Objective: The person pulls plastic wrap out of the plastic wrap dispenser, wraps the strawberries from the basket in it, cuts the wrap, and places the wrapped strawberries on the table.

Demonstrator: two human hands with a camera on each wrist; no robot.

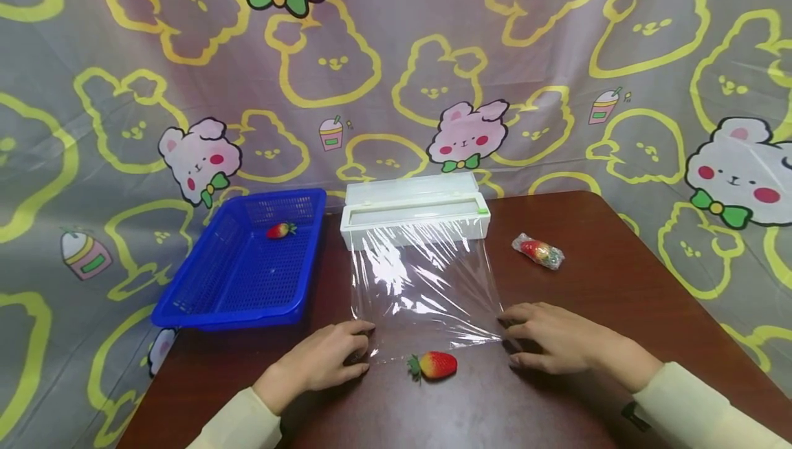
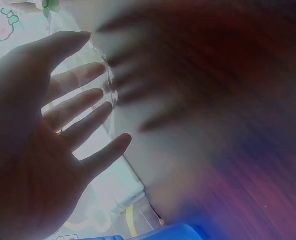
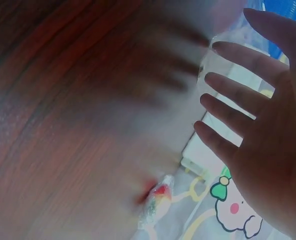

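Note:
A sheet of clear plastic wrap (image 1: 427, 284) stretches from the white wrap dispenser (image 1: 416, 218) toward the front of the table. At the sheet's left edge my left hand (image 1: 324, 359) has its fingertips touching the film. Opposite it, my right hand (image 1: 557, 335) rests its fingertips on the right edge. Both wrist views show the fingers spread and fairly straight, the left hand (image 2: 68, 115) and the right hand (image 3: 253, 105) alike. Between the hands, at the film's front edge, lies a red strawberry (image 1: 439, 364) with its green leaves to the left.
A blue plastic basket (image 1: 185, 291) stands at the left, with one strawberry (image 1: 281, 230) inside. On the right lies a strawberry wrapped in film (image 1: 538, 251). A patterned curtain (image 1: 383, 57) hangs behind the brown table (image 1: 650, 284).

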